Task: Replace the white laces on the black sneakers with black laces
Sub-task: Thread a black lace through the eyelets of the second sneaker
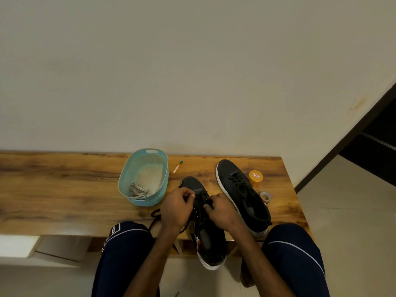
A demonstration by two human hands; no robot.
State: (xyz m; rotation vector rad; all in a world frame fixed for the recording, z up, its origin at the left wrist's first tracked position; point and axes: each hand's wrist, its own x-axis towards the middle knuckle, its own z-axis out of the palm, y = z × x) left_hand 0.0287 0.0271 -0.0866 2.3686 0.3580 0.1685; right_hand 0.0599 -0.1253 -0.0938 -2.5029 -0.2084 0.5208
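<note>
The black sneaker (211, 243) being worked on lay with its toe on the near edge of the wooden table (53, 189) and its heel hanging over towards the person's lap. The left hand (176, 207) and right hand (221, 211) met over its eyelets, fingers curled, each seeming to pinch the black lace (155, 215) — one loose tail of it trailed off to the left across the tabletop.

Just to the right, the second sneaker (242, 196) sat flat on the table, already threaded in black and showing no white. Behind and to the left, the white laces (138, 190) lay bundled in the near end of a basket (128, 174). By that evidence the task looked well past halfway — old laces out, one shoe finished, and what was left was the upper eyelets and tidying of this shoe.

The uppers looked matte, dark and smooth, with white rubber soles; the lace was thin and limp. The basket was pale blue plastic, oval, with perforated walls. The table had a warm, streaky wood grain. Beyond the second sneaker stood an orange-lidded jar (256, 176), and a slim pen (177, 167) lay beside the basket.
</note>
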